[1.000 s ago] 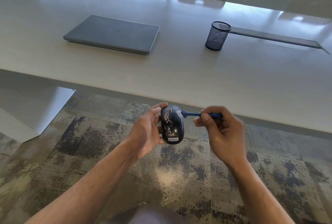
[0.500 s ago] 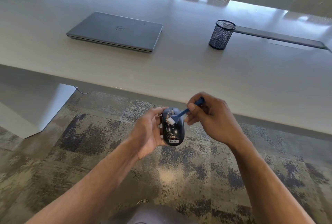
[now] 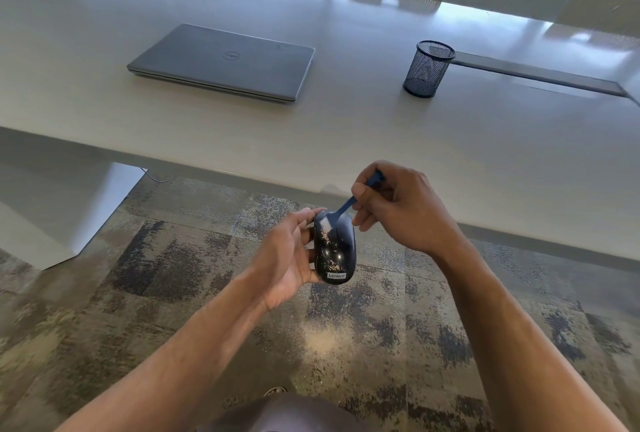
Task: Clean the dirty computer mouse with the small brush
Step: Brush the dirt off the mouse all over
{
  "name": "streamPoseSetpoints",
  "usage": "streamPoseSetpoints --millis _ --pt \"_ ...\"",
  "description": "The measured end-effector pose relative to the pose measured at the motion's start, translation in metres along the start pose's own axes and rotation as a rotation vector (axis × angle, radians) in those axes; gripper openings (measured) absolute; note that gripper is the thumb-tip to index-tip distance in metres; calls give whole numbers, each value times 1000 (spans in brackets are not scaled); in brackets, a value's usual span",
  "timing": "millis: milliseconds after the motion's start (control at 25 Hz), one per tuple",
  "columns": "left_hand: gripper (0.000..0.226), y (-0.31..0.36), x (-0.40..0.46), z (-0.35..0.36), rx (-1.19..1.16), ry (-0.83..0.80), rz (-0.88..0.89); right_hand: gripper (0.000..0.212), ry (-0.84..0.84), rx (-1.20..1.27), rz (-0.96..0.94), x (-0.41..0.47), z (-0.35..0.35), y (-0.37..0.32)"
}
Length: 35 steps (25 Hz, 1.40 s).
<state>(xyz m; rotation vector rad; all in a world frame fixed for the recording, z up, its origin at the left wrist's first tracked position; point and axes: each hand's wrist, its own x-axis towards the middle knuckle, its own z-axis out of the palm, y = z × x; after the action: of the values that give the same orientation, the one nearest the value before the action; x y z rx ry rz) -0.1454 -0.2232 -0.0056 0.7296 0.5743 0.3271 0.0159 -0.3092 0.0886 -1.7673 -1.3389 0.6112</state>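
left hand grips computer mouse from side, held in air above carpet, below table edge. mouse dark, glossy, flecked with tan grime, lenovo label at near end. right hand pinches small brush, white bristles on mouse's far end.

On the table, a laptop lies left of a pen cup.

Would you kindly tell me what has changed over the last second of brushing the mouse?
The right hand swung the small brush from level at the mouse's far end to angled down, bristles now on its speckled top. The left hand still holds the mouse; laptop and mesh cup unmoved.
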Motion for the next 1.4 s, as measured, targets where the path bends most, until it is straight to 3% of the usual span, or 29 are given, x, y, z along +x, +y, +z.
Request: streamPoseSetpoints --millis 120,280,400,480,680,880,1040,1160,1280,1400 --pt "53 0 -1 -1 -5 -24 7 14 -51 -84 29 13 2 -3" --pt "54 0 -4 -4 -24 -48 23 18 43 -127 13 24 -2 -5" --pt "53 0 -5 -7 -18 -51 29 19 -97 -8 -18 21 5 -7" --pt "52 1 -5 -8 -15 -58 31 20 -156 -64 -36 22 11 -5" --pt "49 0 -8 -10 -37 -66 11 17 -8 -211 -5 35 6 -1" --pt "47 -1 -8 -10 -34 -54 4 20 -110 -109 -70 35 15 -1" --pt "47 0 -8 -8 -35 -55 -3 11 -15 -246 -23 41 14 4" --pt "49 1 -8 -8 -34 -50 -1 11 43 -159 -18 40 10 4" --pt "52 2 -8 -7 -33 -59 -9 10 -22 -135 10 35 11 7" --pt "52 3 -8 -6 -34 -53 -10 9 63 -112 109 31 1 15"
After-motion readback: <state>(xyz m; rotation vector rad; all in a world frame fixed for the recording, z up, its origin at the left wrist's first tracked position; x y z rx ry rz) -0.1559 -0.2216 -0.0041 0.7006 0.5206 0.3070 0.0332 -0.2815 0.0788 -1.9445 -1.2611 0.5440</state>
